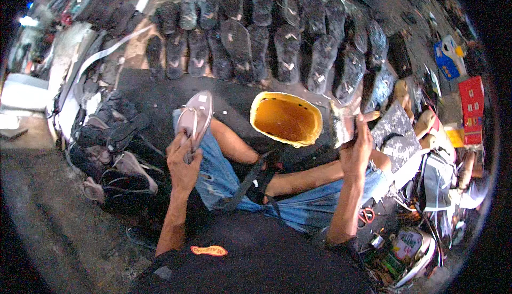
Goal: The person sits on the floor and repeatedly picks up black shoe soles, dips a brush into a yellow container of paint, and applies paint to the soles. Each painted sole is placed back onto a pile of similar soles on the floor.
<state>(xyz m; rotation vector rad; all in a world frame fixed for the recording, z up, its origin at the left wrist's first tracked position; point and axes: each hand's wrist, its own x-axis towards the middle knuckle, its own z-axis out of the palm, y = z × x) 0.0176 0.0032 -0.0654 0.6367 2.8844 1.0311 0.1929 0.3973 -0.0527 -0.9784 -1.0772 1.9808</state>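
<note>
My left hand (183, 159) grips a pale pink flip-flop sandal (196, 117) by its heel end, sole side tilted up over my left knee. My right hand (356, 147) is closed on a grey, worn piece, perhaps a brush or a scrap of sole (341, 125), held upright over my right knee. Between the two hands a yellow bowl-like container (286, 118) with a brownish inside rests on the ground in front of my crossed legs. A black strap (250, 179) runs across my lap.
Rows of dark sandals (266, 38) lie spread on the ground ahead. A heap of black shoes and sandals (114, 150) sits at my left. Bags, a red box (472, 107), red-handled scissors (366, 215) and tins crowd the right side.
</note>
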